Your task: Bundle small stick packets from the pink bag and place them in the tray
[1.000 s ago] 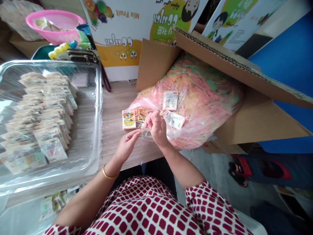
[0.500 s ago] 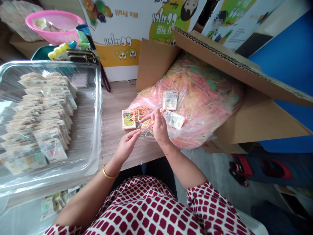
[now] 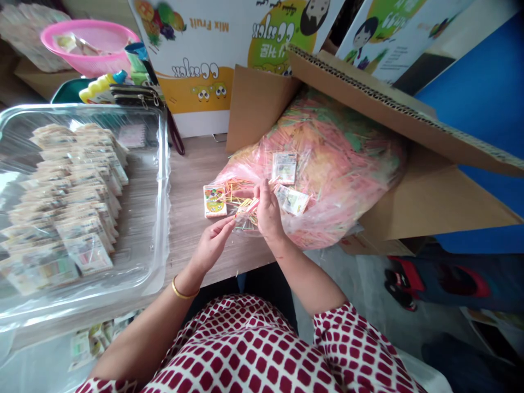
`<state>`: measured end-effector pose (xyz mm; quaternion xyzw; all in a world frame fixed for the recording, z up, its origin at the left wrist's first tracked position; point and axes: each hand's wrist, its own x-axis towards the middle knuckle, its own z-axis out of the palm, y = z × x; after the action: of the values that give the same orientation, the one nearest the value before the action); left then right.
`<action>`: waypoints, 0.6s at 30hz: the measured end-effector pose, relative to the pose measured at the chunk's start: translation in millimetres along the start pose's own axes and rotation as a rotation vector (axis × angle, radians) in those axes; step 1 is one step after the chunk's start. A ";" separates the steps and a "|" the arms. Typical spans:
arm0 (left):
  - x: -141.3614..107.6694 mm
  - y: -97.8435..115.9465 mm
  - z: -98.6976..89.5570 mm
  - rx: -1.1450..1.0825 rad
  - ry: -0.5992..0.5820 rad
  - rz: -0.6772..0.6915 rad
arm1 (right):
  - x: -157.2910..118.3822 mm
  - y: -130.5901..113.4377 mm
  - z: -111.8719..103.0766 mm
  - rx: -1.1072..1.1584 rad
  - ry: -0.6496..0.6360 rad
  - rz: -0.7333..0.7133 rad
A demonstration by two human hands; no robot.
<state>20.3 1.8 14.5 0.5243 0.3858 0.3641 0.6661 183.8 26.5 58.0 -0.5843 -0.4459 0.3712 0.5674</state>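
Observation:
My left hand point(image 3: 215, 240) is closed in a pinch at the near end of a few thin pink and yellow candy sticks point(image 3: 250, 206). My right hand point(image 3: 269, 212) has its fingers closed on candy sticks too, with some tips poking out above them. Below both hands lies the open mouth of a large clear plastic bag point(image 3: 335, 169) full of such sticks. A stack of printed cards or packets point(image 3: 215, 201) sits left of the loose sticks. Two small filled sachets, an upper sachet point(image 3: 284, 167) and a lower sachet point(image 3: 292, 200), rest on the bag beside my right hand.
On the left, a clear plastic tray point(image 3: 162, 218) holds rows of filled sachets point(image 3: 82, 218). Behind it stand a pink basket point(image 3: 90, 27) and a black zip pouch point(image 3: 135, 95). An open cardboard box point(image 3: 442, 196) surrounds the bag; printed cartons point(image 3: 196, 117) stand at the back.
My right fingers have shifted slightly and the sticks between my hands look more closely lined up. My left hand has stayed almost in place.

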 end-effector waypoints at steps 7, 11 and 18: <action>-0.3 1.0 2.0 0.130 0.051 0.038 | 1.1 -6.7 0.7 0.075 0.022 0.012; 0.3 6.3 4.0 0.021 0.068 0.004 | -5.7 -11.0 4.8 0.041 -0.005 0.004; 2.9 0.0 4.3 -0.130 0.055 -0.035 | -13.8 -5.9 8.7 -0.004 -0.096 -0.145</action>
<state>25.4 2.6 14.8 0.4629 0.3889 0.3908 0.6941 170.5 16.2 62.1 -0.5331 -0.5145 0.3557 0.5697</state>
